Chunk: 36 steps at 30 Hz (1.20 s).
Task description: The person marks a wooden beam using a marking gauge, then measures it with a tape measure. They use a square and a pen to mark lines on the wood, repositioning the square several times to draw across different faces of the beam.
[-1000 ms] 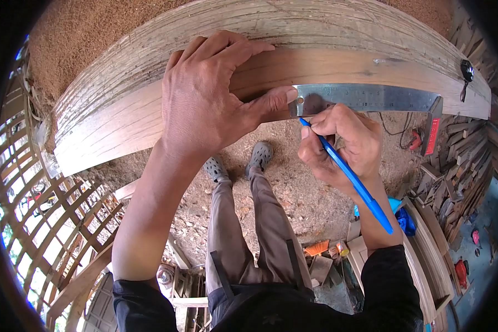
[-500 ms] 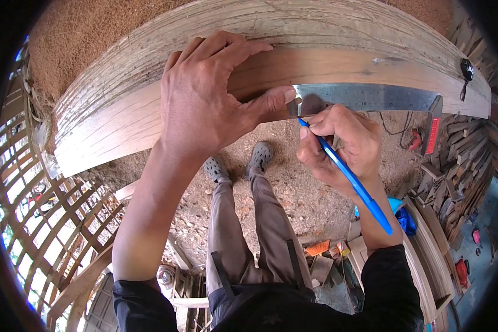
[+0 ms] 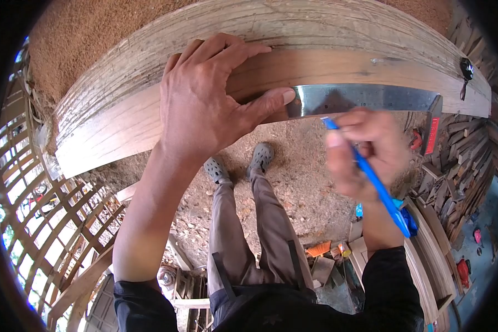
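My left hand (image 3: 205,94) lies spread on a smooth wooden plank (image 3: 113,119), its thumb pressing the near end of a steel try square (image 3: 371,98). The blade runs along the plank's front edge, and its handle (image 3: 432,133), with a red label, hangs over the edge at the right. My right hand (image 3: 379,146), blurred by motion, grips a blue pen (image 3: 383,191) between thumb and fingers. The pen tip is just below the blade, apart from the plank.
Behind the plank is a rough-grained timber (image 3: 315,25) with brown sawdust (image 3: 94,41) beyond. A small black object with a strap (image 3: 466,69) sits on the right end. Wood offcuts (image 3: 465,155) are piled at right, and a bamboo lattice (image 3: 44,221) stands at left.
My right hand has moved right and slightly down with the pen, lifting its tip away from the left end of the blade. My left hand and the try square have stayed put.
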Each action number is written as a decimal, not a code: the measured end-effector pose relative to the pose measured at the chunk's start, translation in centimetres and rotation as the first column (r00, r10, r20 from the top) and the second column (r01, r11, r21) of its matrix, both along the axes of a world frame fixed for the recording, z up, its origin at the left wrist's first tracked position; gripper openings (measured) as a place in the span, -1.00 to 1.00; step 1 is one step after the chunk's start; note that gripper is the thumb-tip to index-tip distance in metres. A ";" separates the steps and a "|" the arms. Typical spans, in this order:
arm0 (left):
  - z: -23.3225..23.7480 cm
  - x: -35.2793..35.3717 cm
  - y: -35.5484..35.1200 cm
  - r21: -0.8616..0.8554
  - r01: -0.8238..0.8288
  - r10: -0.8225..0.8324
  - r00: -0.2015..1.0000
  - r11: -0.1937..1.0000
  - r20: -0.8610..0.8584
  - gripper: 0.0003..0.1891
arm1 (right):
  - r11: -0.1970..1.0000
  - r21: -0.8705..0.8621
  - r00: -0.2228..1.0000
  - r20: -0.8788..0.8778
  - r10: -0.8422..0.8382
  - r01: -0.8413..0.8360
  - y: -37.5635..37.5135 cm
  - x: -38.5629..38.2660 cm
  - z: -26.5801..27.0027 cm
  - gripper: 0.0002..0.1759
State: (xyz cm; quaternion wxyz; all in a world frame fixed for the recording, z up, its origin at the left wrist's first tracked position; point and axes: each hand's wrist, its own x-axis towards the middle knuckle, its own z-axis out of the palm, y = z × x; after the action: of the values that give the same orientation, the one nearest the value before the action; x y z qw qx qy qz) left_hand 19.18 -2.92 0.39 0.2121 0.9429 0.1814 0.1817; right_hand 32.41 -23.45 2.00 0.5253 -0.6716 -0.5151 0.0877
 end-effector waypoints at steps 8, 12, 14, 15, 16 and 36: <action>-0.3 -0.1 -0.1 0.000 0.004 -0.004 1.000 1.000 0.008 -0.36 | 0.699 -0.239 0.737 0.286 -0.612 0.674 -7.4 7.9 4.0 -0.54; -0.2 0.0 0.0 -0.007 0.008 -0.008 1.000 1.000 0.022 -0.37 | 0.596 -0.391 0.702 0.524 -0.482 0.702 -10.5 9.6 2.9 -0.51; -0.3 0.0 0.0 -0.009 0.009 -0.009 1.000 1.000 0.022 -0.37 | 0.648 -0.403 0.763 0.341 -0.549 0.646 -11.4 10.0 2.4 -0.53; -0.3 0.0 0.0 -0.012 0.009 -0.008 1.000 1.000 0.023 -0.37 | 0.648 -0.402 0.763 0.340 -0.550 0.647 -11.5 10.2 2.3 -0.53; -0.3 0.0 0.0 -0.011 0.011 -0.010 1.000 1.000 0.022 -0.37 | 0.668 -0.378 0.768 0.295 -0.569 0.641 -11.5 10.3 2.2 -0.53; -0.1 0.4 -0.5 0.016 -0.050 0.051 0.997 0.999 -0.056 -0.33 | 0.655 -0.357 0.746 0.293 -0.599 0.666 -12.5 11.5 1.4 -0.53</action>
State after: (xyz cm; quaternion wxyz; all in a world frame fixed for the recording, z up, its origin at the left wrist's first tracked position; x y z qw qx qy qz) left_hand 19.56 -3.41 0.28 0.1955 0.9443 0.2097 0.1616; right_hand 43.91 -35.97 3.44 0.3168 -0.9136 -0.2521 -0.0376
